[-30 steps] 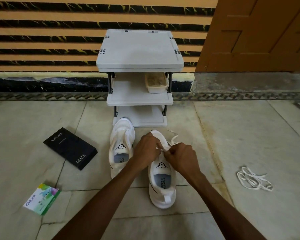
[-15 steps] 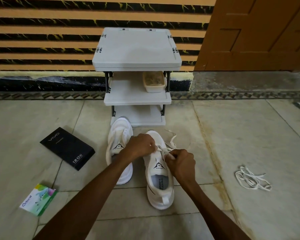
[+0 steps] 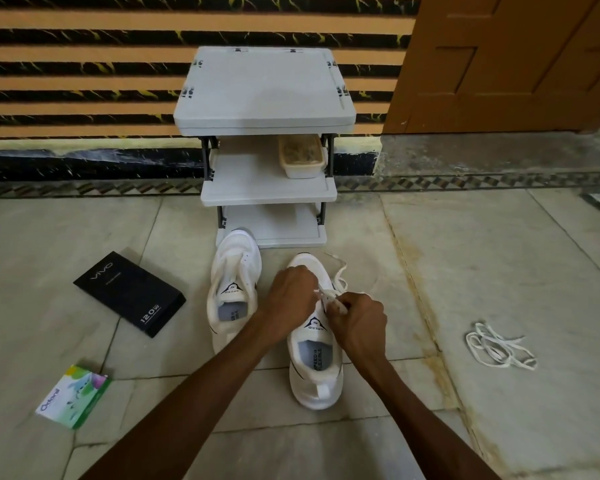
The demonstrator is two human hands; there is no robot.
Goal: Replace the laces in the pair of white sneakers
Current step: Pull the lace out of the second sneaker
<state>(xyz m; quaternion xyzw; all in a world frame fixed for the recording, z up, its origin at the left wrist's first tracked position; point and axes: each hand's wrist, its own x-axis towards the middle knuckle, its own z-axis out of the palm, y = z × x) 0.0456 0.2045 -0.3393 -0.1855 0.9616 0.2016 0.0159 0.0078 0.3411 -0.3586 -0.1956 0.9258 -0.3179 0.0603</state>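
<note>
Two white sneakers stand side by side on the tiled floor, toes pointing away from me. The left sneaker [image 3: 232, 292] shows no lace in its eyelets. Over the right sneaker [image 3: 315, 368] both my hands work at the eyelet area. My left hand [image 3: 291, 299] is curled over the shoe's upper and pinches a white lace [image 3: 340, 275]. My right hand [image 3: 359, 318] pinches the same lace beside the tongue. The lace's loose end trails off to the right of the toe. A loose bundle of white laces [image 3: 499, 346] lies on the floor at the right.
A grey three-tier rack [image 3: 265, 98] stands just beyond the shoes, with a beige container [image 3: 302, 157] on its middle shelf. A black box [image 3: 129, 292] and a green packet [image 3: 73, 396] lie on the floor at left. A brown door [image 3: 510, 60] is at the back right.
My hands have drawn slightly apart on the lace, with the left hand further up the shoe's toe side and the right near the tongue. The shoes have stayed put.
</note>
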